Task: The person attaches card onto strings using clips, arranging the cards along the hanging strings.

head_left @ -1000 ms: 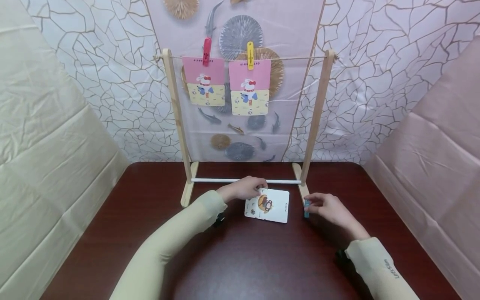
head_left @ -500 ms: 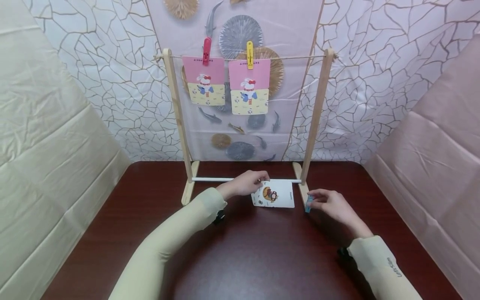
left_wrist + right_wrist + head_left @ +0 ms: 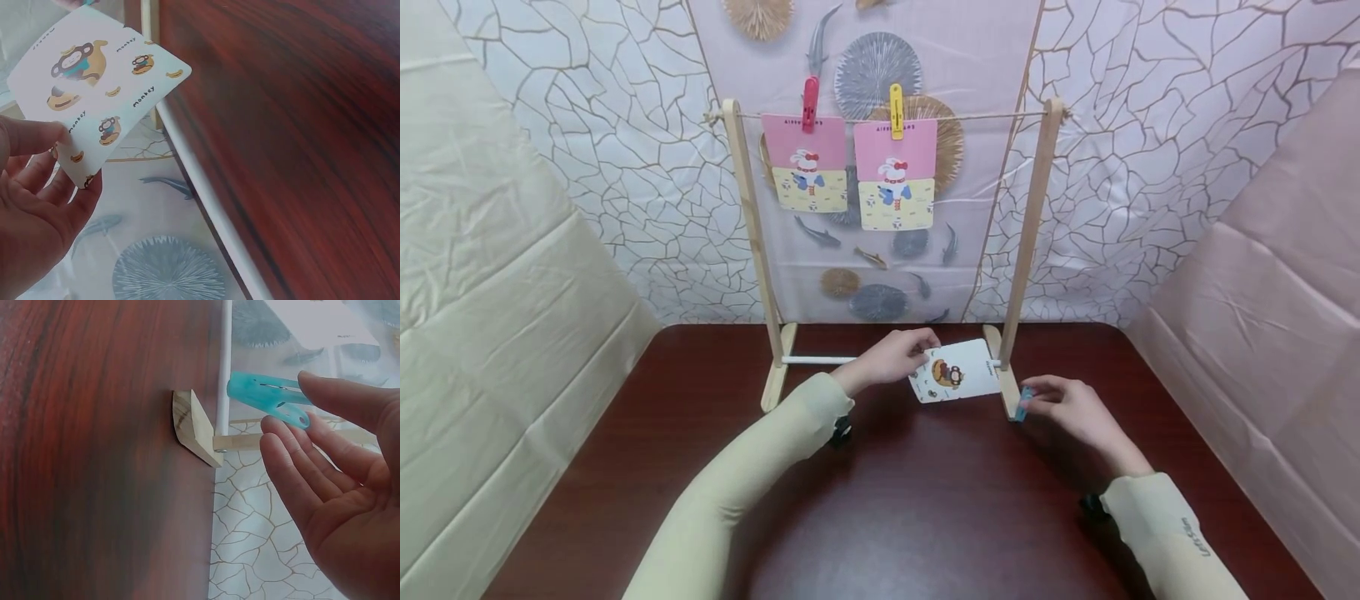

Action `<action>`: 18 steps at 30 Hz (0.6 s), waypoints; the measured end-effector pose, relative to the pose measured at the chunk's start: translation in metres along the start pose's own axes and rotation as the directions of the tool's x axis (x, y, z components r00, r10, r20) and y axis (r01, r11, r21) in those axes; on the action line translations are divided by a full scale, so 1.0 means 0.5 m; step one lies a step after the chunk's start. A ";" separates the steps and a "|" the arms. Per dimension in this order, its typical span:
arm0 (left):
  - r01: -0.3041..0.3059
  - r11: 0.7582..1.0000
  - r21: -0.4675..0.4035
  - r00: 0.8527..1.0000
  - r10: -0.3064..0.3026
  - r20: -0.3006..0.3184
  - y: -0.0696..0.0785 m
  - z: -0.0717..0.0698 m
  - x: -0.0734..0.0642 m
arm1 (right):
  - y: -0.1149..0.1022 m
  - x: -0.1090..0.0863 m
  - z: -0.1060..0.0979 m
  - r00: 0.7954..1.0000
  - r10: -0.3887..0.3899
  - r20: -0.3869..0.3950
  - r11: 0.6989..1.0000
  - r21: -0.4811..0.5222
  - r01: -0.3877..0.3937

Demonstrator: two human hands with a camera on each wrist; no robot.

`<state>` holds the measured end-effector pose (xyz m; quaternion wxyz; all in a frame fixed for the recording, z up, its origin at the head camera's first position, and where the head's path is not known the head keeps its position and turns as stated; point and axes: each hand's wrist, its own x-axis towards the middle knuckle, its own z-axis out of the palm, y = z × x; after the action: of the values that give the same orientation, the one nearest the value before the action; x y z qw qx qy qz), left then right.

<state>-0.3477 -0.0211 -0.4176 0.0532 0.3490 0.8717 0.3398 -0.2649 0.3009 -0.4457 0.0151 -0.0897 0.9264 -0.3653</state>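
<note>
My left hand (image 3: pixel 891 362) pinches one edge of a white card (image 3: pixel 958 372) printed with a monkey and bananas. In the left wrist view the card (image 3: pixel 119 81) is tilted, with the thumb on its printed face and fingers behind. My right hand (image 3: pixel 1067 408) pinches a blue clothespin (image 3: pixel 1023 403) beside the right foot of the wooden rack (image 3: pixel 1036 225). The right wrist view shows the clothespin (image 3: pixel 265 394) between thumb and fingertips, its jaw end pointing away from the hand.
Two pink and yellow cards, a left card (image 3: pixel 808 179) and a right card (image 3: pixel 895 187), hang from the rack's string (image 3: pixel 985 116). A red clothespin (image 3: pixel 810 104) and a yellow clothespin (image 3: pixel 897 112) hold them. A white bar (image 3: pixel 816 360) joins the rack's feet on the dark table (image 3: pixel 880 517).
The left hand has raised the monkey card off the table and moved it slightly right, turning it. The right hand has shifted a little to the right with the blue clothespin.
</note>
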 end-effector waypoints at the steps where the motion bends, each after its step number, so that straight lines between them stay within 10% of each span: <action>1: -0.002 1.000 -0.009 1.000 0.002 -0.015 0.002 -0.002 0.002 | 0.001 0.000 -0.001 1.000 -0.002 -0.006 1.000 0.001 0.002; 18: -0.010 0.984 -0.180 0.979 -0.027 -0.204 0.049 -0.043 0.021 | -0.006 -0.001 -0.016 0.998 -0.001 -0.056 1.000 0.030 0.003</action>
<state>-0.3487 -0.0134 -0.3840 -0.0042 0.3021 0.8397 0.4513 -0.2646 0.3043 -0.4377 -0.0101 -0.0800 0.9208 -0.3815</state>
